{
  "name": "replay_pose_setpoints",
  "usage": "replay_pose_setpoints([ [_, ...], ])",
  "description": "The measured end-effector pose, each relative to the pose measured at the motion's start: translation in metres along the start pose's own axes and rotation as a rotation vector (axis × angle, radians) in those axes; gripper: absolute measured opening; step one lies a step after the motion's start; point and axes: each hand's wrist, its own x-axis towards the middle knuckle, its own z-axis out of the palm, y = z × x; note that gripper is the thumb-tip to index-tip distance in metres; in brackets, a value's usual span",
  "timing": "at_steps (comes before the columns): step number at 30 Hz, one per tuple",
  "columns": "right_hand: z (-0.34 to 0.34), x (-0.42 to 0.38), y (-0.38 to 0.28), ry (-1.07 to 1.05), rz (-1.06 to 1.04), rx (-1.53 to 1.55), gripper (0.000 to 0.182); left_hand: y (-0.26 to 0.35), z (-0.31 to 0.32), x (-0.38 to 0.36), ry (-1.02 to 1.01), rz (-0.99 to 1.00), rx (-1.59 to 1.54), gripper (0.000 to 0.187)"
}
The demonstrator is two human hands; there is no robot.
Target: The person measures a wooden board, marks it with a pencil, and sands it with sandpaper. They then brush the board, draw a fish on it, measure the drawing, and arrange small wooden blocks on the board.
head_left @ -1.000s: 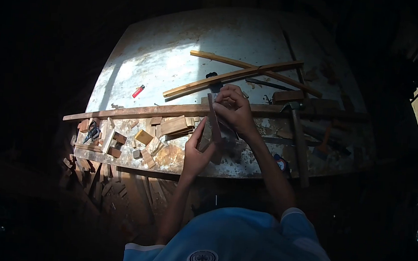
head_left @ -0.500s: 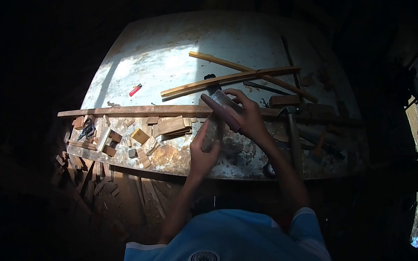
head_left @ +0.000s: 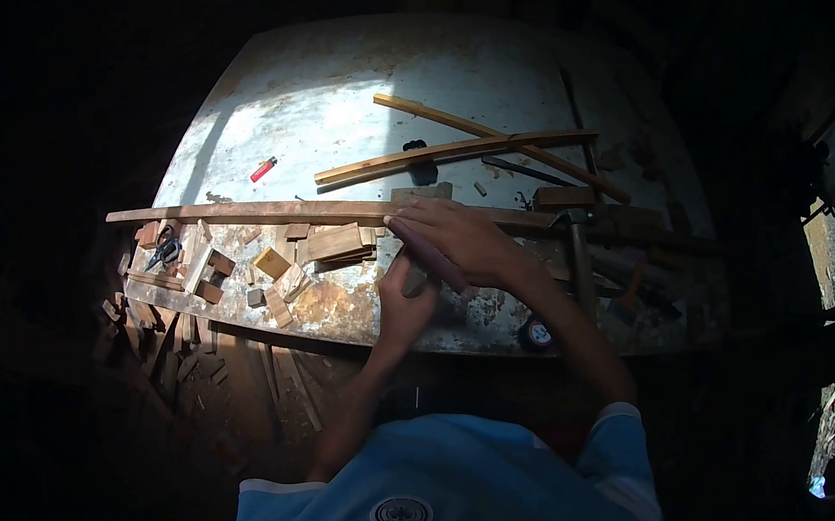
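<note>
Both hands hold one short wood strip over the near edge of the workbench.

The right hand [head_left: 460,239] lies flat along the wood strip [head_left: 428,252], fingers pressed on it; the left hand [head_left: 403,304] pinches its lower end, probably steadying it. The long plank [head_left: 261,212] lies just behind; offcuts [head_left: 276,267] crowd the left, while the table [head_left: 354,84] beyond the crossed slats [head_left: 469,145] is open.
</note>
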Motion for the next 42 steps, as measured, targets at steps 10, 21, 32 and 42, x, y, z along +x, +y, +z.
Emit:
replay_pose_setpoints([
  [10,0.014,0.005,-0.038,-0.133,0.003,0.043,0.042,-0.02,-0.003,-0.022,0.012,0.204,0.365,0.03],
  [21,-0.018,0.046,0.003,-0.53,0.277,-0.172,0.046,0.02,0.004,-0.003,0.026,-0.179,-0.153,0.025],
  [32,-0.003,0.045,0.032,-0.318,0.255,-0.154,0.044,0.007,0.002,0.0,0.066,-0.038,-0.164,0.029],
  [42,0.04,-0.005,0.083,0.159,0.427,-0.033,0.043,0.018,-0.01,0.001,-0.195,-0.235,-0.228,0.073],
])
